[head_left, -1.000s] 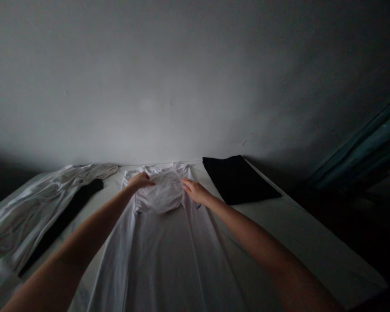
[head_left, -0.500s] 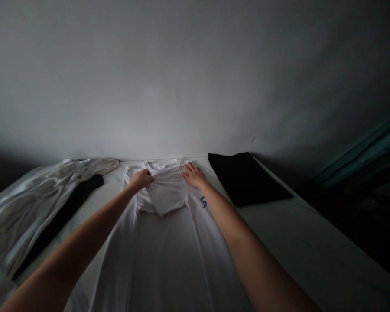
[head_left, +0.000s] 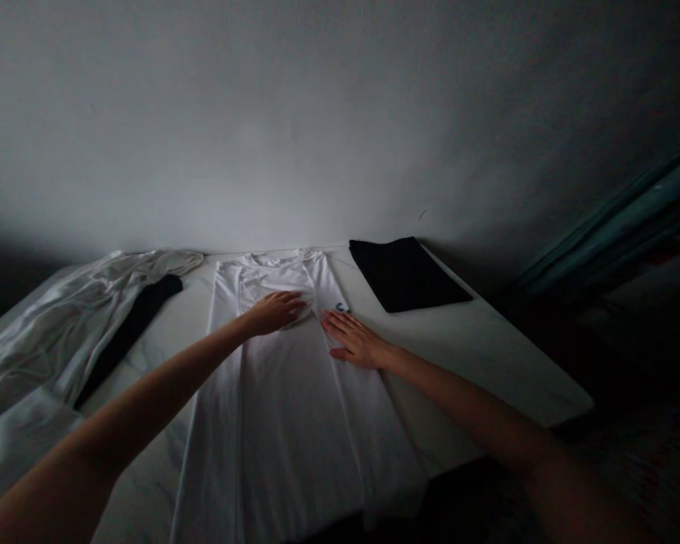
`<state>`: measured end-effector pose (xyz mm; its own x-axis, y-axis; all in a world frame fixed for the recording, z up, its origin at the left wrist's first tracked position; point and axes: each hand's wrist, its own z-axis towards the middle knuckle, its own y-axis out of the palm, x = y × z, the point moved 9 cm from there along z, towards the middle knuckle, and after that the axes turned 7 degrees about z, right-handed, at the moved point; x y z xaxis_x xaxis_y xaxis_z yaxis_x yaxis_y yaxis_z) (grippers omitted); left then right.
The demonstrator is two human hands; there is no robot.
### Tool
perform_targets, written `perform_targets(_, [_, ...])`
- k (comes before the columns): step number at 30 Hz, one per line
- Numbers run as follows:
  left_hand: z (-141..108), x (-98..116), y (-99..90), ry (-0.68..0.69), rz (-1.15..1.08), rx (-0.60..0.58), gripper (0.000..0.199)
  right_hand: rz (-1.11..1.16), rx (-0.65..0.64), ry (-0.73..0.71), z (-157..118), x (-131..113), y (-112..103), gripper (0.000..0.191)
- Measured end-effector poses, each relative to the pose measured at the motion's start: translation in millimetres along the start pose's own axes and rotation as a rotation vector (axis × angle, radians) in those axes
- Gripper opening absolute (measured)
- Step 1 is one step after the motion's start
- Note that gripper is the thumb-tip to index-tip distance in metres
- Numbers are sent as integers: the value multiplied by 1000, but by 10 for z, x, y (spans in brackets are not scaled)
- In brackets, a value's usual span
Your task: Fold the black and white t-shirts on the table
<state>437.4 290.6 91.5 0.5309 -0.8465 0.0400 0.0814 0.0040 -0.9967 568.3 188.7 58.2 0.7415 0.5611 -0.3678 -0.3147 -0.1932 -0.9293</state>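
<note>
A white long shirt [head_left: 286,423] lies flat and face down on a pale surface, its collar [head_left: 277,261] at the far end. My left hand [head_left: 275,312] rests palm down on the upper shirt, over a shallow fold of fabric. My right hand [head_left: 354,340] presses flat on the shirt with its fingers spread, just below a small blue print [head_left: 341,307]. Neither hand grips the cloth.
A folded black garment [head_left: 405,273] lies right of the shirt on the white table [head_left: 476,363]. To the left sit a crumpled white-grey garment [head_left: 62,332] and a black strip of cloth [head_left: 133,332]. A pale wall [head_left: 340,128] rises behind.
The raised fold in the shirt's middle has flattened. Both hands have slid toward me along the cloth, and the blue print now shows above my right hand.
</note>
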Motion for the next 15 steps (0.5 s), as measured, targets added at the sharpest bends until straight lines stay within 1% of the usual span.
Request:
perform_targets(2, [-177,65,-3,-25,8,-7,38,0,-42,-24,-366,-247,75,75])
perform_targets(4, [-473,189,-35,-31,11,-7,41,8,-80,-54,-702,-511,128,77])
perform_targets(6, [-875,386,-74,-15,2,-8,47,26,-106,-86,-1010,-763,166,78])
perform_targets(9, [-1600,761,-98,12,-18,-25,52,60,-129,-132,-1431,-1051,215,82])
perform_targets(11, [-2095,1044,-105,46,-17,-28,53,67,-127,-183,-1688,-1164,254,90])
perform_targets(12, [-2327,1189,-103,72,-7,-30,56,59,-115,-211,-1804,-1191,272,89])
perform_targets(14, [-2729,1446,-79,115,35,-37,65,25,-62,-256,-1992,-1184,300,76])
perform_targets(15, [-2890,1551,-48,132,68,-47,70,3,-26,-268,-2058,-1157,309,69])
